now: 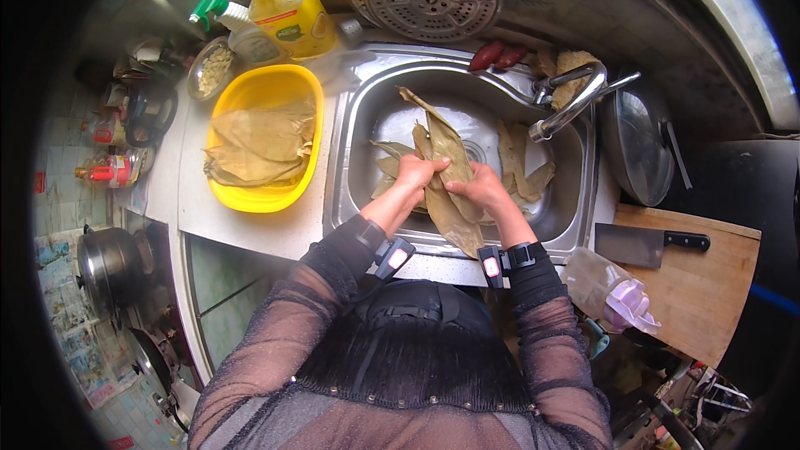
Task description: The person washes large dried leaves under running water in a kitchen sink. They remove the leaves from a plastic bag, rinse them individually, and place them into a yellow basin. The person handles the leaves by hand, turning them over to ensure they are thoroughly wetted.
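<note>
Over the stainless steel sink (365, 203), my left hand (417, 176) and my right hand (480, 186) both grip long tan dried leaves (451, 153). The thumbs press on the leaves, whose lower ends reach over the sink's front edge. More leaves (514, 159) lie in the basin to the right, and others (386, 169) at its left, partly hidden by my left hand. The chrome faucet (572, 109) hangs over the right rear of the basin. A yellow plastic basin (317, 156) left of the sink holds flat, wide leaves (259, 144).
A cleaver (631, 245) rests on a wooden cutting board (706, 287) at the right, near a clear plastic container (594, 275). A pot lid (637, 144) leans beside the sink. Behind stand a yellow pump bottle (294, 19), a spray bottle (250, 37) and a bowl of pale pieces (214, 69).
</note>
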Available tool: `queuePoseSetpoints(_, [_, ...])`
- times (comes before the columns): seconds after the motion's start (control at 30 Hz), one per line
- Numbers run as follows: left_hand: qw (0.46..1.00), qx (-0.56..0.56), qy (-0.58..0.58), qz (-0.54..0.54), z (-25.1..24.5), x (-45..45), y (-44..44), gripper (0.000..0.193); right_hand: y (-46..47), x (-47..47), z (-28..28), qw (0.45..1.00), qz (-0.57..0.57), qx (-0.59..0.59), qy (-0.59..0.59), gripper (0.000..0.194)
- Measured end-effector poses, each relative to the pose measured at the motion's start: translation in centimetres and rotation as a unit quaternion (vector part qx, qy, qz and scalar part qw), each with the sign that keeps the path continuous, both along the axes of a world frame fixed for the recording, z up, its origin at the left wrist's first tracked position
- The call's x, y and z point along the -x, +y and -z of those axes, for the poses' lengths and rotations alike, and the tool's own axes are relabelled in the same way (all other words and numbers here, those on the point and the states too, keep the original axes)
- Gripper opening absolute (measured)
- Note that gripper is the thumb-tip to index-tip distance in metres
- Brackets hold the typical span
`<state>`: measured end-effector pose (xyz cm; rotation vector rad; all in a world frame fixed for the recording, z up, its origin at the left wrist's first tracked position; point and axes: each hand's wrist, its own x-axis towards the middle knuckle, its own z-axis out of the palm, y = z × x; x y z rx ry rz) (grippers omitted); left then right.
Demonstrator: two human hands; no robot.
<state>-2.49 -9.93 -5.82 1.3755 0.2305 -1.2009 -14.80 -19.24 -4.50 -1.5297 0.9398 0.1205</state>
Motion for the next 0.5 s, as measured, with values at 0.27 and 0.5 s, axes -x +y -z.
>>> queuePoseSetpoints(0.27, [1.0,0.012,-0.013,-0.02,0.6,-1.1,0.2,0.025,0.1,2.6,-1.2,0.997,-0.004,-0.081,0.006,0.034])
queuePoseSetpoints(0.5, [0.999,0.022,-0.005,-0.04,1.0,-1.2,0.1,0.024,-0.6,4.6,-1.1,0.96,0.002,-0.26,-0.101,0.041])
